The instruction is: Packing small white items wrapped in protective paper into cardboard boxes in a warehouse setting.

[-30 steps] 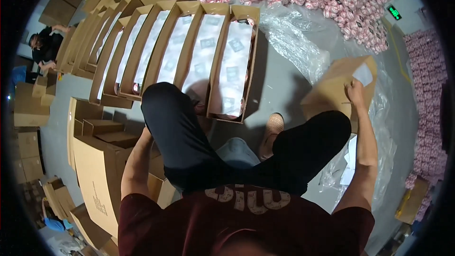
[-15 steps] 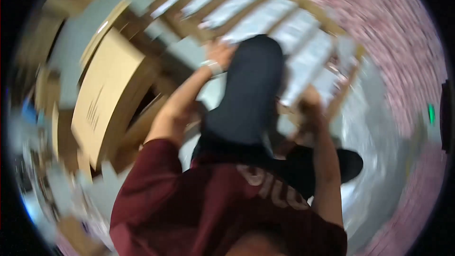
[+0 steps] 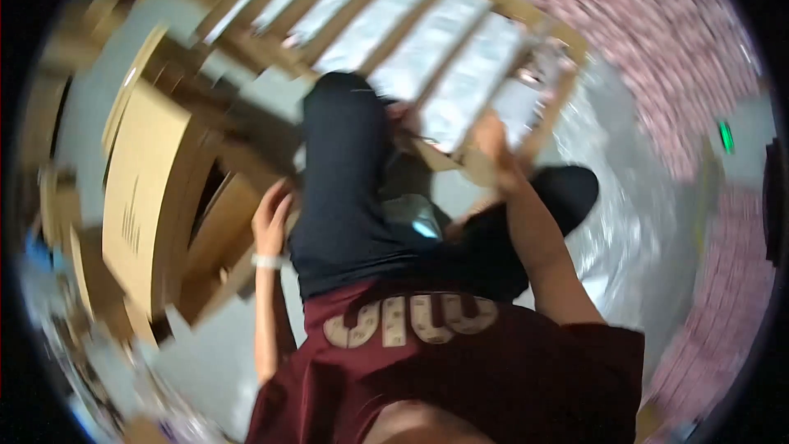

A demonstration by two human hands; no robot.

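Open carton (image 3: 493, 90) under right hand (image 3: 491, 144).

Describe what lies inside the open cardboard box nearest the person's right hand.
The cardboard box holds whitish clear-wrapped packets; blur hides their details. The right hand and black-trousered knee cover its near end.

The grey floor (image 3: 214, 362) carries everything here, and the picture is blurred, so small things cannot be told. Toward the far side of the floor lies a row of long open cardboard boxes (image 3: 427, 74) side by side, filled with pale packets, and at the left side stand closed and half-open brown cartons (image 3: 148, 197), touching each other. At the right side, clear plastic sheeting (image 3: 625, 222) lies on the floor, and beyond it, along the far right edge, a wide heap of small pink and white packets (image 3: 657, 57) lies.
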